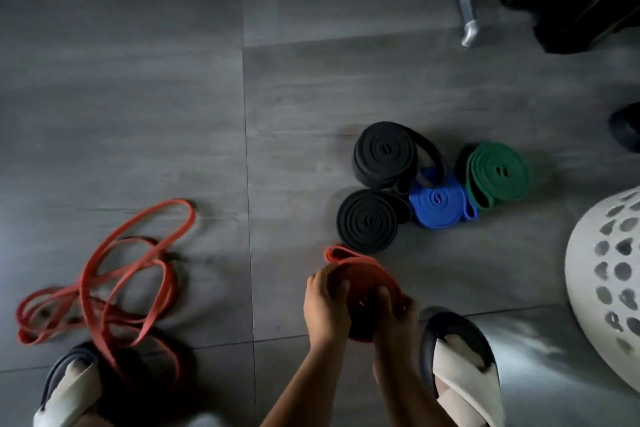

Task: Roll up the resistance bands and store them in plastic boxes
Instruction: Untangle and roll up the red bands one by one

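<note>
Red bands lie tangled on the floor's left side. Mid-floor, the left hand and right hand both grip a partly wound red roll. Rightward, two black rolls, a blue roll and a green roll sit touching.

Dim, soft picture with dark corners, wide-angle bending at the edges, and perhaps slight motion blur.
</note>
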The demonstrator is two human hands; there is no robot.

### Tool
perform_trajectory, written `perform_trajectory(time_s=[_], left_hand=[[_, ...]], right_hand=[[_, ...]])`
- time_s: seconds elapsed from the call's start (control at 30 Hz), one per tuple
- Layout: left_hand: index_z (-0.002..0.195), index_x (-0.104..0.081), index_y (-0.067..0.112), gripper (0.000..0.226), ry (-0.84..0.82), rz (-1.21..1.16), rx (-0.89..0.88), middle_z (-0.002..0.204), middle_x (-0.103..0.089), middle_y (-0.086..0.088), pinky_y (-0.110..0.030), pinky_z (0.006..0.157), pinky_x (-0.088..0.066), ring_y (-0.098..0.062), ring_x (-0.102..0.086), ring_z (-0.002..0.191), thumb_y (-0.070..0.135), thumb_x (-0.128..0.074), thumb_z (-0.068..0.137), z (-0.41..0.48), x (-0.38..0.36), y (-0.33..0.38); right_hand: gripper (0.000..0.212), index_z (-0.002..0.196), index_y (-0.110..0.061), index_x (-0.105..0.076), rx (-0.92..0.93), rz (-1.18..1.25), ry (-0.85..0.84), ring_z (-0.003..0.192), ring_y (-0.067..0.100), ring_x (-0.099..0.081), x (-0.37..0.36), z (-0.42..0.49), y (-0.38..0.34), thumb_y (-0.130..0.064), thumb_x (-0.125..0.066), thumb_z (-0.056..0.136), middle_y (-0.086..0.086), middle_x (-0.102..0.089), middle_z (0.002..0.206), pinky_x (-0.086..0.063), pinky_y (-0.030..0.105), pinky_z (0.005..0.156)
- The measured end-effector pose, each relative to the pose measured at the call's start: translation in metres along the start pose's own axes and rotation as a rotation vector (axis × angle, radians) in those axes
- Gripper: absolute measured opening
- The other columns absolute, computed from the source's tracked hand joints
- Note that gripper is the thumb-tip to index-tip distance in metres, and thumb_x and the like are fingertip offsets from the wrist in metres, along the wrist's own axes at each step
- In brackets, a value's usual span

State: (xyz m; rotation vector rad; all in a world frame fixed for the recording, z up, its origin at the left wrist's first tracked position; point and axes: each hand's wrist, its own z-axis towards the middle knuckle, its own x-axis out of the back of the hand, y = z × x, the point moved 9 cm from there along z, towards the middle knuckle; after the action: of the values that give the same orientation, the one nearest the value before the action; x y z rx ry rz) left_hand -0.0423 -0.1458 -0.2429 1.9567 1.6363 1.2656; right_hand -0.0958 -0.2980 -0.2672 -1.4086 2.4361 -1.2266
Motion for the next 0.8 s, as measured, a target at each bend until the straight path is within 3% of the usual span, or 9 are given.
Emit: perform_trajectory(time_s=[0.03,0.1,0.17,0.27,0.37,0.5,0.6,0.67,0.8], left_hand=[[0.114,-0.060,0.011,0.029,0.012,0.000,-0.013,0.102,-0.049,0.003,-0.021,0.081,-0.036,-0.016,-0.051,0.097,0.002,-0.055,0.087,0.005,-0.002,-0.002],[0.113,-0.061,0.010,0.029,0.041,0.007,-0.037,0.104,-0.050,0.002,-0.021,0.082,-0.037,-0.015,-0.050,0.097,0.000,-0.055,0.087,0.012,-0.006,-0.005],[0.113,-0.061,0.009,0.028,0.060,0.008,-0.052,0.105,-0.051,0.002,-0.021,0.081,-0.038,-0.014,-0.050,0.095,-0.001,-0.056,0.086,0.017,-0.008,-0.007],[0.112,-0.061,0.010,0.027,0.068,0.032,-0.086,0.104,-0.053,0.003,-0.022,0.080,-0.041,-0.012,-0.051,0.092,0.002,-0.057,0.086,0.021,-0.009,-0.008],[0.111,-0.063,0.011,0.027,0.079,0.068,-0.139,0.102,-0.051,0.008,-0.021,0.081,-0.040,-0.013,-0.051,0.094,0.002,-0.057,0.086,0.022,-0.007,-0.007],[0.114,-0.062,0.014,0.031,0.087,0.113,-0.194,0.103,-0.049,0.012,-0.021,0.085,-0.039,-0.013,-0.050,0.102,0.004,-0.058,0.086,0.022,-0.007,-0.005],[0.116,-0.062,0.012,0.032,0.087,0.150,-0.226,0.111,-0.053,0.003,-0.022,0.084,-0.035,-0.010,-0.039,0.102,0.005,-0.058,0.086,0.022,-0.009,-0.004],[0.117,-0.063,0.015,0.035,0.121,0.193,-0.268,0.117,-0.053,-0.006,-0.030,0.087,-0.038,-0.016,-0.038,0.102,0.008,-0.060,0.083,0.025,-0.007,-0.004],[0.134,-0.047,0.029,0.051,0.010,0.081,-0.196,0.112,-0.040,0.004,-0.028,0.093,-0.037,-0.014,-0.041,0.108,0.011,-0.059,0.088,0.026,-0.010,-0.016]], right_hand=[[0.017,0.101,-0.005,-0.044,0.047,-0.051,0.009,0.090,0.027,-0.053,-0.004,0.005,-0.003,-0.016,-0.055,0.092,0.023,-0.055,0.101,-0.042,0.037,0.076],[0.051,0.104,0.002,-0.051,0.132,-0.199,0.069,0.095,0.034,-0.055,-0.005,0.015,-0.005,-0.044,-0.050,0.082,0.028,-0.056,0.105,-0.040,0.038,0.078],[0.074,0.109,0.012,-0.053,0.193,-0.346,0.097,0.103,0.043,-0.051,-0.007,0.019,-0.010,-0.050,-0.038,0.071,0.035,-0.054,0.108,-0.037,0.042,0.084],[0.066,0.099,0.020,-0.054,0.291,-0.448,0.150,0.095,0.051,-0.051,-0.010,0.014,-0.022,-0.040,-0.043,0.075,0.041,-0.052,0.098,-0.041,0.048,0.081],[0.051,0.081,0.021,-0.055,0.315,-0.414,0.169,0.073,0.054,-0.056,-0.011,0.018,-0.007,-0.031,-0.052,0.079,0.038,-0.055,0.074,-0.048,0.054,0.066],[0.038,0.110,0.015,-0.050,0.381,-0.508,0.140,0.096,0.050,-0.051,-0.007,0.020,-0.018,-0.014,-0.056,0.086,0.032,-0.051,0.103,-0.044,0.052,0.083],[0.035,0.112,0.006,-0.053,0.367,-0.599,0.188,0.101,0.048,-0.047,0.001,0.023,-0.015,-0.011,-0.064,0.084,0.032,-0.048,0.112,-0.041,0.050,0.082],[0.038,0.116,0.001,-0.051,0.350,-0.610,0.181,0.105,0.047,-0.045,0.000,0.025,-0.015,-0.008,-0.065,0.082,0.028,-0.046,0.118,-0.041,0.051,0.084],[0.045,0.121,-0.006,-0.050,0.380,-0.606,0.133,0.110,0.043,-0.046,-0.006,0.025,-0.015,-0.010,-0.066,0.080,0.022,-0.045,0.121,-0.038,0.049,0.088]])
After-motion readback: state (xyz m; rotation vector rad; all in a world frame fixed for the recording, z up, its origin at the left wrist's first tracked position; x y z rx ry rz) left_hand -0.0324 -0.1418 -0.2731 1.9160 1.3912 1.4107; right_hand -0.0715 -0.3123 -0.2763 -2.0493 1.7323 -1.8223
